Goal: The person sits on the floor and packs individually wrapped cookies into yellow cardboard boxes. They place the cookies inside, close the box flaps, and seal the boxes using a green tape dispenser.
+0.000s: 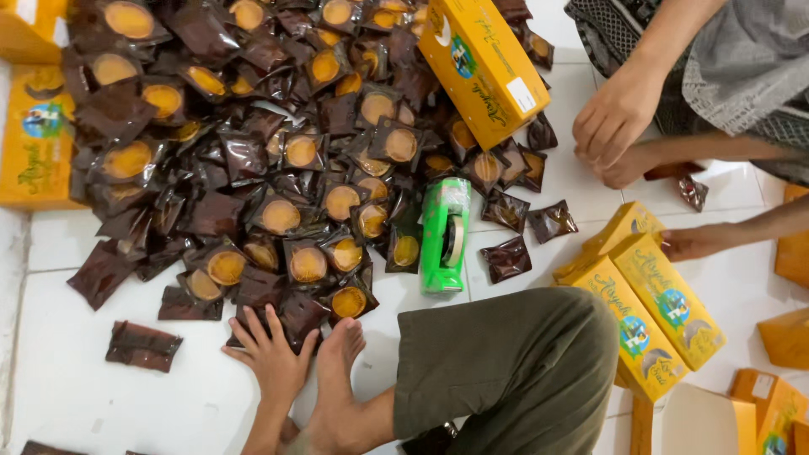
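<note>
The left hand lies nearest, down and to the left of the green tape dispenser. Its grip is released: the palm is flat on the white tiled floor and the spread fingertips touch the near edge of the heap of brown packets. The right hand is out of view.

Just beside that hand, toward the dispenser, rests a bare foot, and the bent leg in olive shorts runs below the dispenser. One single packet lies apart, far left of the dispenser and near the hand.

The heap spreads from the dispenser's left side up and away; each packet shows a round orange window. Right of the dispenser lie two yellow boxes side by side, and another person's hand touches the upper one's end.

Beyond the dispenser, a yellow box lies tilted on the heap. Up and to the right, a seated person's two hands are held together above the floor.
</note>
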